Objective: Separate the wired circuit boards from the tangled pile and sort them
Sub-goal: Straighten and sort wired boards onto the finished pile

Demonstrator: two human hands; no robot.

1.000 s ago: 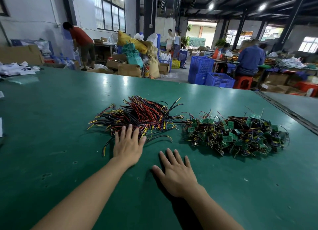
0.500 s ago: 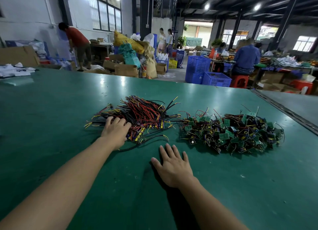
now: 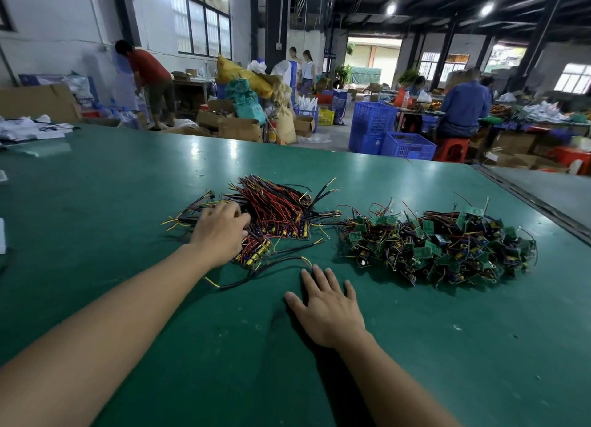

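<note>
The pile of circuit boards lies on the green bench: small green boards snarled together with red, black and yellow leads. Just left of the pile, with a few stray leads bridging the gap, lies a wire bundle of long red and black strands that run roughly one way, with yellow parts along its near edge.

The left hand sits on the side of that bundle farthest from the pile. Its fingers are curled down into the strands and grip them, and the fingertips are hidden among the wires. The right hand lies flat on the bench, nearer the camera than the pile and to its left, with the fingers straight, slightly spread and holding nothing. A loose black wire with yellow ends curves across the bench left of the pile, between the two hands, and ends just beside the right fingertips.

Beyond the pile, past the far edge of the bench, stand blue crates and a red stool, where a person in a blue shirt sits facing away. Farther left of the pile are cardboard boxes, a person in a red shirt bending over, and white papers at the bench's far left corner.

Any print on the boards and boxes is too small to read.
</note>
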